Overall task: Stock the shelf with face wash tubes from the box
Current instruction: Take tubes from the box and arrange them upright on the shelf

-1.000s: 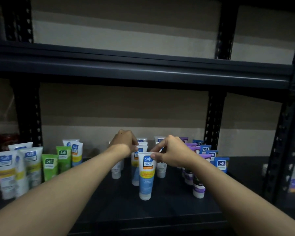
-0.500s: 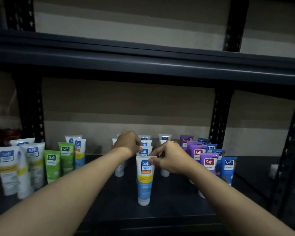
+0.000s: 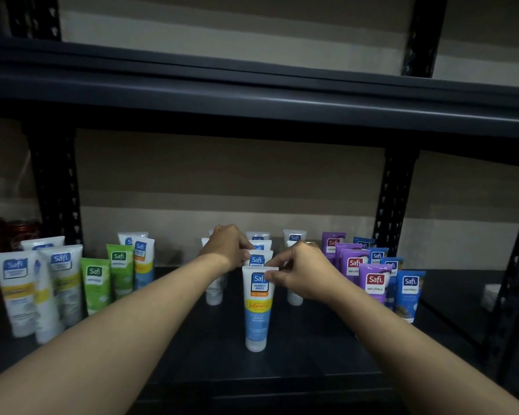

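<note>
Hands [image 3: 226, 248] hide rear tubes [image 3: 258, 236]; far-right object [image 3: 492, 296] indistinct.

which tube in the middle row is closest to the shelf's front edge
The blue and yellow tube, pinched at its top corner by the right hand; the other tubes in its row stand behind it.

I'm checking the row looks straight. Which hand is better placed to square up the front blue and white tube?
Probably the right hand: its fingertips already pinch the top edge of the front tube. The left hand sits farther back, on the tubes behind it.
</note>
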